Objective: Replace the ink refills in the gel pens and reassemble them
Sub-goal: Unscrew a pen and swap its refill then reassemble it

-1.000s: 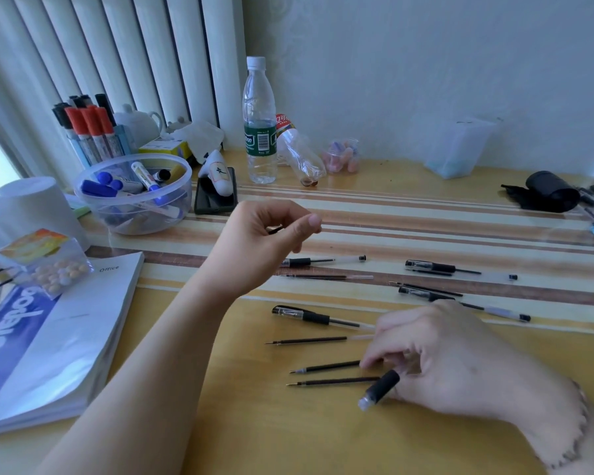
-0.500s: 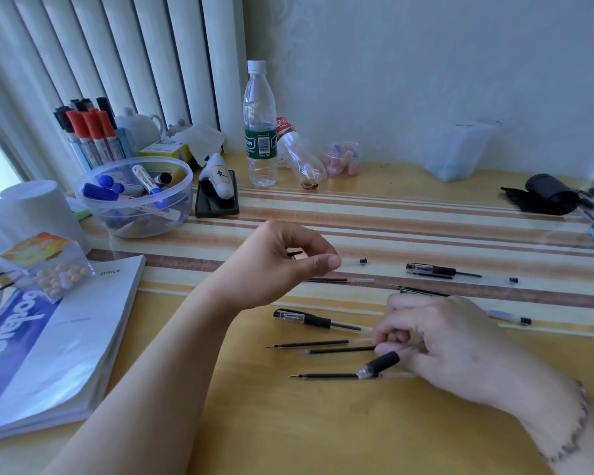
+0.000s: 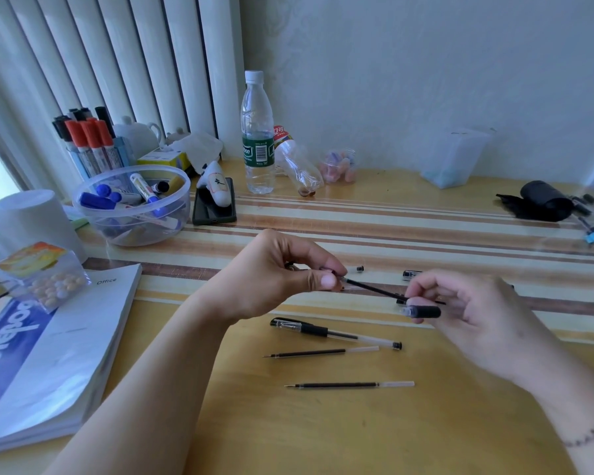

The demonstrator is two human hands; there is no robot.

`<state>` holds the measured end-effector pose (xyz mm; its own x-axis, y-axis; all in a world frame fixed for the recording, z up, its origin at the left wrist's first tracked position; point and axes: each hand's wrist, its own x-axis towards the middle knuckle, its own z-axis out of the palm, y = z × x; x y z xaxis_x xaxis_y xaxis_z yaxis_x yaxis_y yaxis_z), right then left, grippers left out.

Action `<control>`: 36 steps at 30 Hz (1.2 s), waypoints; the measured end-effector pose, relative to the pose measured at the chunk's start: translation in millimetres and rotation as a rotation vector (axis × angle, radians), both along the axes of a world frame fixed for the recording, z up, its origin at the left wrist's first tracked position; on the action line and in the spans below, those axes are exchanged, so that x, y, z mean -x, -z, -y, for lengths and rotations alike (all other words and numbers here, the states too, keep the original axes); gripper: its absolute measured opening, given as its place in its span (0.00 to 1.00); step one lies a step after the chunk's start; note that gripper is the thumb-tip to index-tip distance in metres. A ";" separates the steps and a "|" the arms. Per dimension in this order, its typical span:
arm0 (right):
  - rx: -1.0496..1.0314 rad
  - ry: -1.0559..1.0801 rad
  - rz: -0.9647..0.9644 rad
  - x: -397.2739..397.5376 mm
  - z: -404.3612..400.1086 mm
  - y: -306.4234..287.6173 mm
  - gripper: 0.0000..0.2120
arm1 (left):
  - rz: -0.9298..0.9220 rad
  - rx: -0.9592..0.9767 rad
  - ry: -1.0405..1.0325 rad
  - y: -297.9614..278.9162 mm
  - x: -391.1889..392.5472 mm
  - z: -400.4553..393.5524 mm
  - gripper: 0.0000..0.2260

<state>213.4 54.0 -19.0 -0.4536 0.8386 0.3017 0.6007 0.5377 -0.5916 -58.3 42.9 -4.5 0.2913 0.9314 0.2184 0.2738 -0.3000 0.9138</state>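
Note:
My left hand [image 3: 282,272] is raised over the striped part of the desk and pinches a clear pen barrel, mostly hidden by its fingers. A thin dark ink refill [image 3: 374,290] runs from those fingertips to my right hand [image 3: 467,313]. That hand holds the refill's other end, with a black grip section [image 3: 423,311] tucked in the same fingers. On the desk below lie an assembled gel pen [image 3: 333,332] and two loose refills, one nearer the pen [image 3: 319,353] and one closer to me [image 3: 350,385]. A small black end cap [image 3: 359,269] sits just past my left fingertips.
A clear bowl of markers [image 3: 93,231] and a marker cup stand at the back left. A water bottle [image 3: 258,138] and a black phone [image 3: 214,214] are behind my left hand. A thick book [image 3: 59,354] lies at the left edge, and a black pouch [image 3: 539,200] at far right.
My right hand has lifted off the desk with a refill and the grip section. It has moved up and left to meet my left hand, which came down and to the right.

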 end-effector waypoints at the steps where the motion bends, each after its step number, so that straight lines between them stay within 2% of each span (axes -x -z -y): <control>1: -0.010 0.003 0.001 -0.3 -0.3 0.8 0.04 | -0.010 -0.001 -0.014 0.5 -0.7 0.1 0.07; 5: -0.048 0.020 -0.036 0.3 0.5 -0.1 0.10 | -0.122 -0.028 -0.116 3.9 -3.0 -2.0 0.04; 9: -0.054 0.020 -0.053 5.3 3.2 4.4 0.05 | -0.179 -0.051 -0.129 4.3 -10.2 0.7 0.04; 11: -0.005 0.003 -0.082 9.3 4.0 4.3 0.06 | -0.176 -0.069 -0.138 4.3 -10.5 1.4 0.02; 15: 0.059 0.055 -0.236 -2.3 -7.3 0.5 0.20 | -0.100 -0.067 -0.206 4.6 0.6 -2.5 0.01; 18: -0.019 0.156 -0.169 -10.2 -13.4 1.1 0.28 | 0.003 -0.071 -0.253 2.7 8.6 -5.5 0.02; 21: -0.108 0.193 -0.116 -6.1 -13.2 2.0 0.23 | 0.094 -0.088 -0.265 0.7 11.2 -5.9 0.03; 24: -0.142 0.161 -0.196 -5.0 -13.1 3.4 0.18 | 0.122 -0.111 -0.273 0.0 11.1 -5.1 0.07; 29: -0.140 0.077 -0.338 -2.5 -8.7 -0.9 0.14 | 0.109 -0.123 -0.267 -1.0 11.0 -4.3 0.07; 36: -0.151 0.068 -0.313 -1.1 -6.8 -3.1 0.09 | 0.110 -0.125 -0.266 0.4 11.1 -6.1 0.07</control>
<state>214.6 60.8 -16.0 -0.2647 0.7988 0.5402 0.4404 0.5985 -0.6692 -69.4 48.9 -4.9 0.0089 0.9356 0.3529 0.2598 -0.3429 0.9027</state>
